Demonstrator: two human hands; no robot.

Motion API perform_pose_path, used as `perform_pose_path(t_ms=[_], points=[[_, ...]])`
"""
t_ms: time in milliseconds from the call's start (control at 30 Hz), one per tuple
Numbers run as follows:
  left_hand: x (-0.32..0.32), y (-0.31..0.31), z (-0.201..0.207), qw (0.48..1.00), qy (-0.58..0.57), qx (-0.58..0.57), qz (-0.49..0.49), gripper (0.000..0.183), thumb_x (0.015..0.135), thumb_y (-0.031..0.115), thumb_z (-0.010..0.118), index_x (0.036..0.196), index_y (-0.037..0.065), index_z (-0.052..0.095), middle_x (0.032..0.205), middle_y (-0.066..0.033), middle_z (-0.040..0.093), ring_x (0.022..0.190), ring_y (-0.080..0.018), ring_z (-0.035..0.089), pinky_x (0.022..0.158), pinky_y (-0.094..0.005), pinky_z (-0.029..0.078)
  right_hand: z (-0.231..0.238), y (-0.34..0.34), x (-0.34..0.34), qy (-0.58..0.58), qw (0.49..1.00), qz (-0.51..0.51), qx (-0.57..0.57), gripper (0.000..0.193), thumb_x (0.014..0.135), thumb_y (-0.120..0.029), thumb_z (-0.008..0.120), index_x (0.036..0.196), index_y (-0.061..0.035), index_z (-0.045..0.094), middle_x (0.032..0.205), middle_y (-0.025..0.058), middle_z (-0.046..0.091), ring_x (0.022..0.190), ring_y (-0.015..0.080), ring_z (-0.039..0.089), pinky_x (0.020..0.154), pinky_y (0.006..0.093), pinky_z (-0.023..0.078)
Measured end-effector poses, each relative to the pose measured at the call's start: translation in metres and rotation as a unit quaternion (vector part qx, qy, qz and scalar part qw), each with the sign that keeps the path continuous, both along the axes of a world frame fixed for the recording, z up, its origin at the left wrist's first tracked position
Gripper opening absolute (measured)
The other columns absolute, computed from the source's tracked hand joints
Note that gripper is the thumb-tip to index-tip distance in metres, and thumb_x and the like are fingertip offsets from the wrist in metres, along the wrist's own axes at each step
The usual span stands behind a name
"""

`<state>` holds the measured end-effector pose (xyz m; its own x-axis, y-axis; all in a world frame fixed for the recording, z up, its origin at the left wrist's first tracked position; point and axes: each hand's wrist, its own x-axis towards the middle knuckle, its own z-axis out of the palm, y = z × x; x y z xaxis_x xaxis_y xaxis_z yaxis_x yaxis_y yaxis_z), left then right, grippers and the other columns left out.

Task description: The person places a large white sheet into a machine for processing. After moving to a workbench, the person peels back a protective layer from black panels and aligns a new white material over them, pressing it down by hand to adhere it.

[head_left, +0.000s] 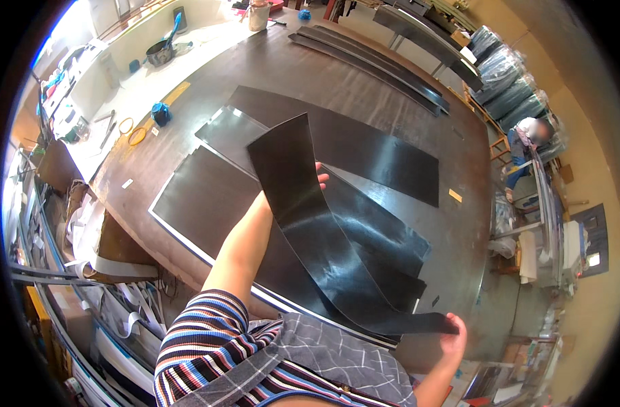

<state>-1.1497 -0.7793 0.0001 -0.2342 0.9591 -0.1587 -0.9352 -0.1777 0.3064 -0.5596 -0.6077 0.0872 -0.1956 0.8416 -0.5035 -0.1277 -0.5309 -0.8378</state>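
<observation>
A long, flexible black sheet (321,230) curves through the air above the table, its far left end raised and its near right end bent down. My left hand (321,178) is beneath it near the raised end; only fingertips show past its edge, and the palm is hidden. The right end is pinched in my right hand (452,334), thumb on top. Below lie more flat black sheets: one at the left (201,193), one partly covered at the right (381,210), and a long one farther back (364,139).
The large dark table (208,81) carries stacked black strips (371,64) at the back, a small blue-topped jar (160,114) and yellow tape rings (137,136). A pot (160,54) stands at far left. Another person (523,146) sits at the right near plastic-wrapped rolls (506,71).
</observation>
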Motion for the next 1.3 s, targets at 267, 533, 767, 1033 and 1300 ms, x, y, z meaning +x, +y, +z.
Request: perform_pose_path(t_ms=[267,533,767,1033,1300], points=[[0.040,-0.005,-0.003,0.978,-0.011,0.130,0.162,0.028,0.092,0.032,0.052,0.100,0.006,0.061,0.098,-0.0079,0.062,0.101,-0.0257,0.059,0.094,-0.0453,0.046,-0.011,-0.006,0.024,-0.038,0.993,0.056,0.097,0.024,0.087,-0.021,0.055,0.099,-0.0028,0.062,0.117,0.0156,0.063,0.100,0.0255,0.063,0.083,0.0376,0.054],[0.039,-0.098,0.001,0.905,-0.147,0.034,0.397,0.015,0.087,0.020,0.058,0.090,0.006,0.062,0.092,-0.0063,0.067,0.097,-0.0233,0.063,0.092,-0.0448,0.045,-0.032,0.016,0.070,0.017,0.996,0.004,0.090,0.015,0.088,-0.013,0.060,0.102,-0.0077,0.061,0.098,0.0086,0.066,0.082,0.0180,0.062,0.078,0.0316,0.051],[0.086,-0.187,-0.016,0.928,0.036,-0.148,0.339,0.030,0.079,0.001,0.063,0.108,0.001,0.055,0.102,-0.0098,0.064,0.101,-0.0220,0.062,0.088,-0.0394,0.052,-0.076,0.019,0.106,-0.401,0.914,0.043,-0.037,0.028,0.078,-0.014,0.069,0.101,-0.0043,0.058,0.087,0.0119,0.064,0.071,0.0206,0.062,0.061,0.0312,0.049],[0.112,-0.187,0.022,0.905,0.140,-0.227,0.333,0.034,0.082,0.000,0.063,0.114,0.004,0.053,0.109,-0.0075,0.061,0.100,-0.0215,0.060,0.090,-0.0415,0.049,-0.084,-0.020,-0.139,-0.275,0.846,0.269,0.370,0.069,0.076,-0.018,0.075,0.134,0.0004,0.042,0.133,0.0203,0.049,0.124,0.0280,0.047,0.104,0.0372,0.036],[0.078,-0.204,0.039,0.893,0.178,-0.240,0.336,0.029,0.084,0.013,0.066,0.111,0.005,0.058,0.103,-0.0055,0.064,0.095,-0.0197,0.062,0.084,-0.0373,0.050,-0.046,-0.018,-0.297,-0.300,0.654,0.657,0.225,0.039,0.071,-0.016,0.075,0.104,0.0007,0.061,0.086,0.0035,0.061,0.079,0.0125,0.055,0.072,0.0288,0.045]])
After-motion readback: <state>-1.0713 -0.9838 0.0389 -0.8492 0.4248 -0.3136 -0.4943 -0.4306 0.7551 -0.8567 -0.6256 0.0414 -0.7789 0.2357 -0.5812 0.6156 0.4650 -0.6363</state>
